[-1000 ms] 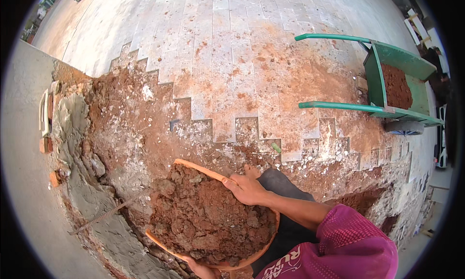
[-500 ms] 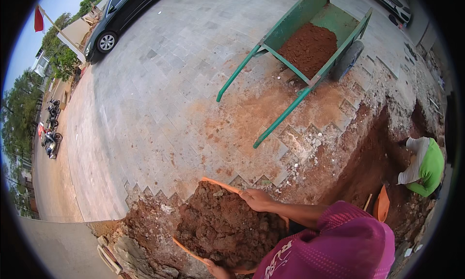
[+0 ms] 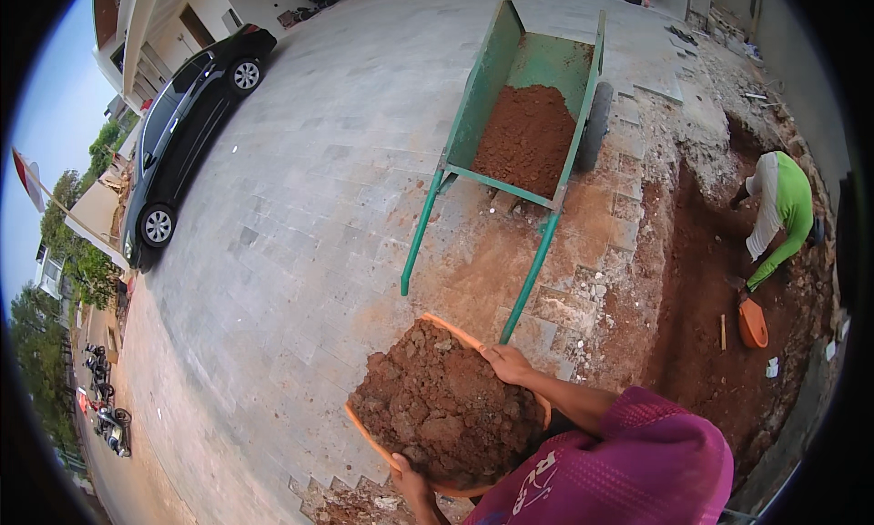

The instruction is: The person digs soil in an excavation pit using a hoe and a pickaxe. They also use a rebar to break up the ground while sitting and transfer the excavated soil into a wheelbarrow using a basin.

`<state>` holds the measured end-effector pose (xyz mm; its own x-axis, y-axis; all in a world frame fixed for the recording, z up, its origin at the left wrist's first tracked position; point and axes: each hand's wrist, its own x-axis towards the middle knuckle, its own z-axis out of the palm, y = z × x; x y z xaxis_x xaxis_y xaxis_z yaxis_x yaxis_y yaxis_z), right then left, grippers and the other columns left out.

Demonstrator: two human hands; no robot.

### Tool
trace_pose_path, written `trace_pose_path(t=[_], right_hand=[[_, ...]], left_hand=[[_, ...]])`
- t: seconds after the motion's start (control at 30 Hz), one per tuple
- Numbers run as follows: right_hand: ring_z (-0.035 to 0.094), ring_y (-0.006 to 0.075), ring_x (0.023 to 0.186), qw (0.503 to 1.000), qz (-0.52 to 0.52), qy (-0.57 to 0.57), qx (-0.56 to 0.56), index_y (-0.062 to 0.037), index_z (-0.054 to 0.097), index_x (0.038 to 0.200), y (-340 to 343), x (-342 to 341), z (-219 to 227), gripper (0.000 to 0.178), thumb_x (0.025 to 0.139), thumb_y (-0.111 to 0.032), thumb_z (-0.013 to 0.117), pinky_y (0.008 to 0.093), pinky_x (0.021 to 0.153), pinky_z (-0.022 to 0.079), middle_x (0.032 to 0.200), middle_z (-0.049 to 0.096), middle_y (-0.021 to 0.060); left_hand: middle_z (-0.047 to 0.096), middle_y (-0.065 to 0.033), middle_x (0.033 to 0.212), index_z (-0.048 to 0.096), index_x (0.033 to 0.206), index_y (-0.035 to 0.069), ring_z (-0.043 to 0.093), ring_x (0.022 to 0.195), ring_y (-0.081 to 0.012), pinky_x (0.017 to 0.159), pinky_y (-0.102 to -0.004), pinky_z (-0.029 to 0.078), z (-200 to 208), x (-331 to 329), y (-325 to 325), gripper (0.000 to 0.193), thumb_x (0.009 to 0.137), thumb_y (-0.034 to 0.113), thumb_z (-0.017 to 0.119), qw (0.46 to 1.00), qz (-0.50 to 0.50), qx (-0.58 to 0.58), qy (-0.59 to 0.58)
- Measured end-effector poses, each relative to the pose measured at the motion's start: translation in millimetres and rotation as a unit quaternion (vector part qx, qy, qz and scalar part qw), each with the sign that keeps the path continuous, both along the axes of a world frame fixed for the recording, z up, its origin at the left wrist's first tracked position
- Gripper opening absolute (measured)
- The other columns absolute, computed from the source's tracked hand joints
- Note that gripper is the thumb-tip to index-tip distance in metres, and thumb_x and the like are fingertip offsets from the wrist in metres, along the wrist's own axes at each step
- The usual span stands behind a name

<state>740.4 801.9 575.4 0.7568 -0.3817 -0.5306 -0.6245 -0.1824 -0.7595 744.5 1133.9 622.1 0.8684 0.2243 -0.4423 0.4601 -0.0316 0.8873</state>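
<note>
An orange plastic earth scoop heaped with clumpy reddish-brown soil is held in front of my body. My right hand is closed round its far right rim. On the near left rim my left hand is also closed, with some of its fingers hidden beneath. Just beyond the scoop stands a green wheelbarrow, its two handles pointing toward me. Loose red soil lies inside its tray. The end of its right handle is close to my right hand.
Grey paving stretches ahead. At the right, a co-worker in a green top bends in a dirt trench, a hand by another orange scoop. A black car is parked left, with motorbikes beyond.
The loaded scoop has moved from above the broken, dug edge to over the paving, nearer the wheelbarrow handles. Both hands keep their hold. My view has turned, bringing more of the car into sight.
</note>
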Motion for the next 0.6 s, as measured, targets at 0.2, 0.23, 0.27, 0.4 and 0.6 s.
trace_pose_path(t=[0.2, 0.23, 0.27, 0.4, 0.6], right_hand=[[0.063, 0.0305, 0.075, 0.985, -0.167, -0.039, 0.012, 0.0015, 0.062, 0.085, -16, 48, 17, 0.066, 0.103, -0.058, 0.041, 0.0442, 0.073, 0.048, 0.078, 0.064, 0.017], [0.062, 0.0287, 0.074, 0.981, -0.192, -0.037, 0.016, 0.0013, 0.061, 0.085, -17, 60, 31, 0.062, 0.104, -0.056, 0.042, 0.0439, 0.072, 0.047, 0.077, 0.062, 0.0157], [0.061, 0.027, 0.074, 0.976, -0.216, -0.034, 0.02, 0.0011, 0.06, 0.086, -23, 71, 51, 0.059, 0.104, -0.053, 0.044, 0.0436, 0.071, 0.047, 0.076, 0.06, 0.0145], [0.058, 0.0249, 0.071, 0.952, -0.307, -0.022, 0.008, 0.001, 0.057, 0.085, -53, 90, 39, 0.055, 0.105, -0.049, 0.045, 0.0419, 0.07, 0.045, 0.076, 0.056, 0.0126], [0.057, 0.0314, 0.07, 0.878, -0.475, -0.057, -0.004, 0.0006, 0.055, 0.082, -130, 117, 14, 0.062, 0.103, -0.056, 0.042, 0.0441, 0.07, 0.045, 0.072, 0.055, 0.0166]], left_hand=[[0.046, 0.0066, 0.078, 0.055, 0.093, 0.007, 0.04, 0.072, -0.0058, 0.063, -0.0262, 0.036, 42, 145, -37, 0.033, 0.105, 0.038, 0.055, 0.986, -0.162, 0.035, 0.013], [0.047, 0.0064, 0.079, 0.056, 0.094, 0.007, 0.04, 0.073, -0.0058, 0.063, -0.0262, 0.036, 44, 171, -40, 0.033, 0.105, 0.038, 0.055, 0.981, -0.184, 0.056, 0.014], [0.048, 0.0054, 0.082, 0.058, 0.097, 0.006, 0.04, 0.074, -0.0065, 0.065, -0.0266, 0.037, 41, 195, -47, 0.034, 0.105, 0.039, 0.055, 0.979, -0.201, 0.032, 0.004], [0.051, 0.0033, 0.085, 0.061, 0.104, 0.003, 0.044, 0.078, -0.0089, 0.069, -0.0278, 0.04, 49, 272, -109, 0.04, 0.104, 0.042, 0.055, 0.957, -0.284, 0.065, 0.019], [0.048, 0.0079, 0.074, 0.062, 0.103, 0.004, 0.04, 0.064, -0.0036, 0.057, -0.0243, 0.035, 28, 368, -253, 0.048, 0.103, 0.051, 0.053, 0.902, -0.428, 0.053, -0.04]])
